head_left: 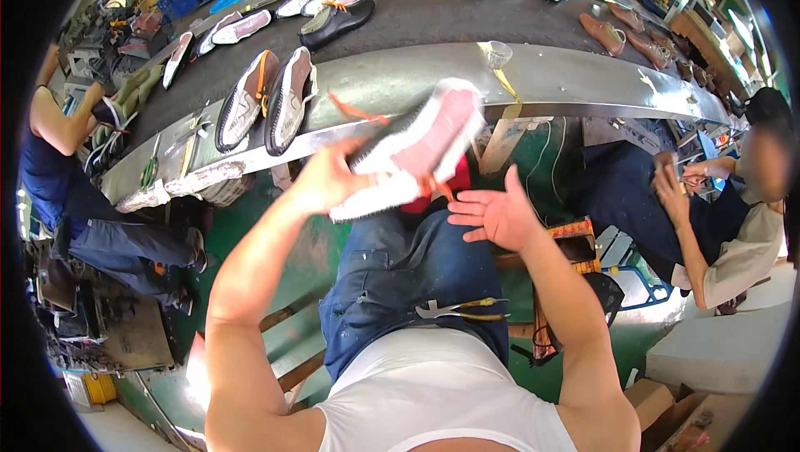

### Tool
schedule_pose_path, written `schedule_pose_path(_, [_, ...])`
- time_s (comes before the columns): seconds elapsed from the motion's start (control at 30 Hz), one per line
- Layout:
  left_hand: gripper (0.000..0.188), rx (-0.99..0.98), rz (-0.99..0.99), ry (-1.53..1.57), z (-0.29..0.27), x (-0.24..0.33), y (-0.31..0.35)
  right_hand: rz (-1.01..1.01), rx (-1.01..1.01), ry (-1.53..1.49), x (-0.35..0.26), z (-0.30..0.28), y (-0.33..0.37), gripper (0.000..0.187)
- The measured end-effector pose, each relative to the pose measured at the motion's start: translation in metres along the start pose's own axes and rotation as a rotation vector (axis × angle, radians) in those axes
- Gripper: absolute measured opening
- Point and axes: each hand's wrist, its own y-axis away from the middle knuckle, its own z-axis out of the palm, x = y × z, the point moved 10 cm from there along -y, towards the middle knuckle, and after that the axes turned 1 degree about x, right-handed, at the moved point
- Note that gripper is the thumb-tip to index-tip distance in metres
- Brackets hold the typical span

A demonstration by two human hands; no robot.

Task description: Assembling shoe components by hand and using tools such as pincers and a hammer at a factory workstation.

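Note:
My left hand [332, 175] grips a shoe [425, 139] above my lap. Its sole side, with a pinkish middle and white borders, faces up, and its outline is a little blurred. Orange cord [433, 185] hangs from the shoe close to my right hand [502, 214]. That hand is open, palm up and fingers spread, just right of the shoe; whether a fingertip touches the cord, I cannot tell. Pincers [462, 310] with yellow handles lie across my lap. Beyond my left hand, two similar shoes, a left one [247, 102] with orange cord and another [292, 102], rest on the bench's metal edge.
A long dark belt [433, 14] runs behind the metal ledge [575, 73], carrying white-bottomed shoes [242, 27], a black shoe [337, 25] and brown shoes [602, 34]. Green-handled scissors [150, 170] lie at left. One person [62, 152] works at left, another [733, 235] sits at right.

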Motion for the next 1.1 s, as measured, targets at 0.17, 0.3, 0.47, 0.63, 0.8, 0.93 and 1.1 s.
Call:
schedule_pose_path(0.17, [0.093, -0.312, 0.289, -0.227, 0.067, 0.034, 0.06, -0.084, -0.02, -0.231, 0.001, -0.001, 0.019, 0.078])
schedule_pose_path(0.3, [0.097, 0.133, 0.416, -0.266, 0.065, -0.023, 0.064, -0.254, -0.052, 0.019, 0.038, 0.002, 0.038, 0.06])
schedule_pose_path(0.47, [0.066, 0.497, -0.557, 1.267, 0.111, -0.152, 0.063, -0.591, -0.01, 1.067, 0.082, 0.068, 0.053, 0.087])
schedule_pose_path(0.63, [0.035, 0.238, -0.439, 1.214, 0.15, -0.158, 0.012, -0.514, -0.062, 1.387, 0.125, 0.054, 0.045, 0.091])
schedule_pose_path(0.8, [0.03, 0.045, -0.348, 1.188, 0.183, -0.142, -0.003, 0.094, 0.309, 0.44, 0.143, -0.015, 0.004, 0.044])
schedule_pose_path(0.93, [0.03, 0.081, -0.382, 1.15, 0.196, -0.158, 0.001, 0.041, 0.45, 0.09, 0.148, -0.019, -0.006, 0.029])
schedule_pose_path(1.1, [0.03, 0.149, -0.447, 1.131, 0.198, -0.178, 0.008, -0.15, 0.486, -0.453, 0.133, -0.005, 0.001, 0.02])
